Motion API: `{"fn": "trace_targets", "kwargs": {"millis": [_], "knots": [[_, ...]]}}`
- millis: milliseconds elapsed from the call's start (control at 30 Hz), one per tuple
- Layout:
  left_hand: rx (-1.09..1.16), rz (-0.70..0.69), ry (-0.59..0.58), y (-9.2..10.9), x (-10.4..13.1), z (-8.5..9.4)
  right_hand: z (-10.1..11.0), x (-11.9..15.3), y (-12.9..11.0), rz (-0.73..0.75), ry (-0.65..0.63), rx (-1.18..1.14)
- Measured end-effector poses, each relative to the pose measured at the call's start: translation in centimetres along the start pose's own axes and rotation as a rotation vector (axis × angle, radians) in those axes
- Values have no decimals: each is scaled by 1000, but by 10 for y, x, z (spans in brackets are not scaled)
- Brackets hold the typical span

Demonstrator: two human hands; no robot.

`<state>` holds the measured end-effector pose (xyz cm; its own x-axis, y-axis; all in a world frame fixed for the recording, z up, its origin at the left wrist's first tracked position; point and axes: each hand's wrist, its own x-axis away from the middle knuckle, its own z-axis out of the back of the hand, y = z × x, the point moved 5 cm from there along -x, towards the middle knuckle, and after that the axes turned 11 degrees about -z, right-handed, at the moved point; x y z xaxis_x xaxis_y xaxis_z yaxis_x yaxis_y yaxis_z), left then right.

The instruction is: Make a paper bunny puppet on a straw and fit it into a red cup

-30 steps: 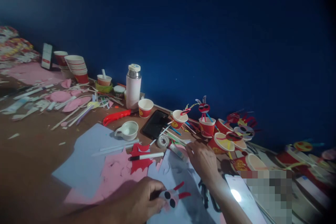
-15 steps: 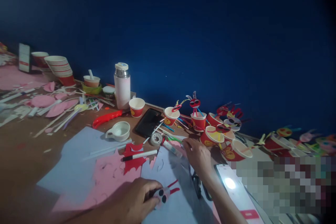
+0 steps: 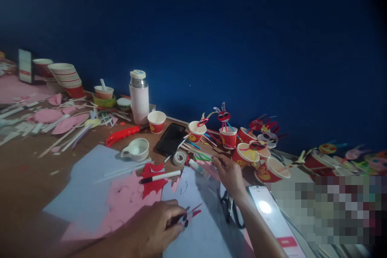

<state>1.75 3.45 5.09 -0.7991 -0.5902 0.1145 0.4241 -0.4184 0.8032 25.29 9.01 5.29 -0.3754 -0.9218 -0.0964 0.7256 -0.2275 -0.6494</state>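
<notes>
My left hand, at the bottom middle, pinches a small pale paper bug face with black eyes and two red feelers, now tilted nearly edge-on. My right hand reaches down at the pink paper beside the green strips; its fingers are bent together, and what lies between them I cannot make out. Left of those fingers lies a small glue tube. Black-handled scissors rest below the right wrist. Under both hands is a white paper sheet.
A phone with a bright light lies by my right forearm. Paper cups with paper bugs stand along the wall. A tape roll, marker, white cup, red cutter and flask are further left.
The paper bug face has turned in my left hand, so its face shows less. My right hand has shifted slightly right at the strips. The view has shifted slightly.
</notes>
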Motion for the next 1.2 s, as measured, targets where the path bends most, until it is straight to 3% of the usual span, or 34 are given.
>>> {"fn": "trace_targets", "kwargs": {"millis": [200,367,500,600,767,1000,1200], "knots": [[-95,-15,55,10,5,21,0,3,4,15,-8,-72],[-282,-157,108,6,-1,37,0,2,9,3,-34,-165],[-597,-238,326,-1,-41,69,4,1,9,15,-60,-250],[-680,-249,371,-7,-83,83,10,1,8,12,-73,-314],[-808,-269,334,-18,-125,79,10,-2,14,-39,-109,-413],[-926,-288,273,-33,-132,72,-13,-11,27,-137,-188,-560],[-949,-277,293,-40,-134,73,-22,-12,32,-216,-200,-657]]}}
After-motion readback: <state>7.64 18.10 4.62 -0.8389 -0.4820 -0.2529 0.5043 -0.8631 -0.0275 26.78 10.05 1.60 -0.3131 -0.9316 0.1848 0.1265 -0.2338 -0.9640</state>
